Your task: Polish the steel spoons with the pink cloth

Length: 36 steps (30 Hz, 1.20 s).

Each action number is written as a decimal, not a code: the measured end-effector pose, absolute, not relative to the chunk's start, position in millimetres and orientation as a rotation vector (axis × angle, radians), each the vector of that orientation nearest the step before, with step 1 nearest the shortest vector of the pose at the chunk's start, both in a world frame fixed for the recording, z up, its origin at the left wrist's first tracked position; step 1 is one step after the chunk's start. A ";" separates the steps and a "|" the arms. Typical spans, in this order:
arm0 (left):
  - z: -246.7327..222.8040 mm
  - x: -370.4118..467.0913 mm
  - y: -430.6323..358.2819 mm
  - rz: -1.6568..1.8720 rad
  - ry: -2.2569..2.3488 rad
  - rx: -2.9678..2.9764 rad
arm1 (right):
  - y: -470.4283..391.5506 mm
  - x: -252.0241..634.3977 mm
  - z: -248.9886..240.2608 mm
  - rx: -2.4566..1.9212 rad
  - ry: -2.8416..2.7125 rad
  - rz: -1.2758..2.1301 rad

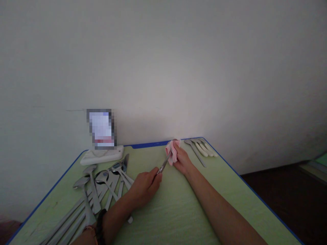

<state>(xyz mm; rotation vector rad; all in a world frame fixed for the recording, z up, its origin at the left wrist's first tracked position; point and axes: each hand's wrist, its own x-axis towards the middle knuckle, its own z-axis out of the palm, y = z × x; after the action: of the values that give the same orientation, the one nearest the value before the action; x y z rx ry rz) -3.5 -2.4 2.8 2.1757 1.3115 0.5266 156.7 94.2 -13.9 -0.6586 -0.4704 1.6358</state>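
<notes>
My left hand point(146, 186) is closed round the handle of a metal utensil point(163, 165), which slants up and to the right. A pink and white cloth point(171, 152) wraps the utensil's far end, and my right hand point(182, 159) grips that cloth. The cloth hides most of the utensil's head. Under and beside my left forearm lies a pile of metal spoons and other cutlery point(95, 192). To the right of the cloth, a metal spoon point(196, 153) lies near several white-handled utensils point(204, 148).
A blurred upright screen point(101, 129) stands at the back left by a white power strip or box point(102, 155). The green table point(178, 217) has a blue edge and meets a grey wall. Dark floor shows at the right.
</notes>
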 end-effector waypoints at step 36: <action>-1.4 -0.6 0.9 0.775 1.365 1.979 | 87.2 158.0 -8.4 -0.615 -0.635 1.773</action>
<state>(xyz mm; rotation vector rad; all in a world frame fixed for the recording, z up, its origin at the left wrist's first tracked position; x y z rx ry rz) -0.6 0.9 -1.4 1.9792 1.3653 0.7748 158.0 87.2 -8.4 -0.6145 -0.6353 1.7729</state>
